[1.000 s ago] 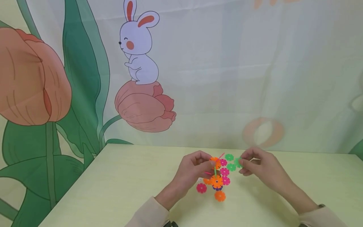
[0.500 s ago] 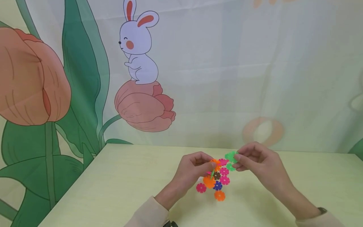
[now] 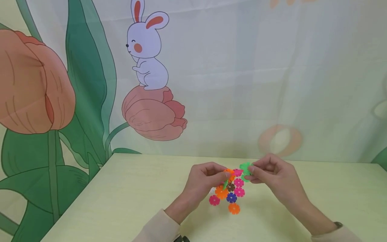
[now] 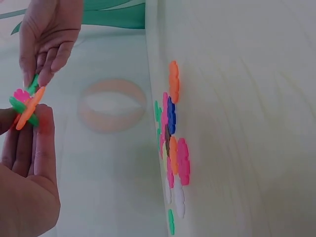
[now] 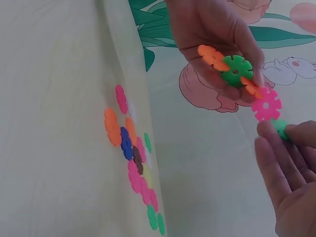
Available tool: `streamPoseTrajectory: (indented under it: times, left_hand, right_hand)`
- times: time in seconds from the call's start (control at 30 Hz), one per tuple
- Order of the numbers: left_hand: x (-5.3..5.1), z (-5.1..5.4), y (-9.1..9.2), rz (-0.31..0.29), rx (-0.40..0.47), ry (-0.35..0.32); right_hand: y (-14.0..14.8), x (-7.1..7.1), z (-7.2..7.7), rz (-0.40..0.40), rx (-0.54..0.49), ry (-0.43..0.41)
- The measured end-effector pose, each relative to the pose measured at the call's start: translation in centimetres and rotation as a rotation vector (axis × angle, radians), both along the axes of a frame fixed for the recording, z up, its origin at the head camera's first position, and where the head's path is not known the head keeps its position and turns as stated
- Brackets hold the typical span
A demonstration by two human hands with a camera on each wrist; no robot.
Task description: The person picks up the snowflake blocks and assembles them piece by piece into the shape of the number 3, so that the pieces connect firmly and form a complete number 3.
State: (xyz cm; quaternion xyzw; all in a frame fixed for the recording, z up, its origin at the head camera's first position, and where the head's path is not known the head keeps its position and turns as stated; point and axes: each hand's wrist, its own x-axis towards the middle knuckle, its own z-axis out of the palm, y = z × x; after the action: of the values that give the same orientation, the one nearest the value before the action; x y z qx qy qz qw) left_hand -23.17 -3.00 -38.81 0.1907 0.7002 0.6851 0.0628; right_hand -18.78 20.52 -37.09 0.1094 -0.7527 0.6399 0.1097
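My left hand point(image 3: 204, 179) pinches a small chain of slotted plastic snowflake discs above the table. In the right wrist view the chain shows an orange disc point(image 5: 211, 57), a green disc point(image 5: 237, 70), a second orange disc point(image 5: 252, 89) and a pink disc point(image 5: 266, 103) at its end. Between thumb and fingers, my right hand point(image 3: 278, 176) holds another green disc point(image 5: 280, 128). That disc meets the pink one's edge; whether their slots are joined I cannot tell. Fingers partly cover both the chain and the held green disc.
Loose discs lie on the pale table point(image 3: 121, 198) below the hands, among them a blue disc point(image 3: 231, 197), an orange disc point(image 3: 234, 208), a pink disc point(image 3: 214, 200) and a brown disc point(image 3: 231, 187). A printed curtain point(image 3: 211, 84) hangs behind the table's far edge.
My right hand has come left with its green disc, up to the chain. The chain has turned in my left hand, its lower orange disc swinging left and uncovering the blue and brown discs.
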Motion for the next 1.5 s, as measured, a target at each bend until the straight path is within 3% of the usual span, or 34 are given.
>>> streamPoseTrajectory:
  times: [0.27,0.5,0.67,0.87,1.1,1.27,1.5]
  left_hand:
    - [0.0,0.2,0.0,0.002,0.048,-0.038]
    - [-0.3,0.0,-0.2,-0.005,0.078,-0.075]
    - [-0.4,-0.1,-0.2,-0.04,0.093,-0.084]
    - [-0.1,-0.1,0.2,-0.089,0.05,-0.085]
    - [0.1,0.0,0.3,-0.123,-0.011,-0.131]
    - [0.1,0.0,0.3,-0.168,0.012,-0.123]
    - [0.1,-0.3,0.5,-0.134,-0.007,-0.113]
  right_hand:
    - [-0.2,-0.2,-0.4,-0.008,-0.069,-0.042]
    - [-0.8,0.0,-1.0,0.012,-0.106,0.005]
    - [-0.7,-0.1,-1.0,0.012,-0.077,0.025]
    - [-0.5,-0.2,-0.7,0.026,-0.048,0.066]
    - [-0.4,-0.3,-0.8,0.023,-0.031,0.021]
    - [-0.6,-0.2,-1.0,0.029,0.004,0.023]
    - [-1.6,0.2,-1.5,0.016,0.099,0.093]
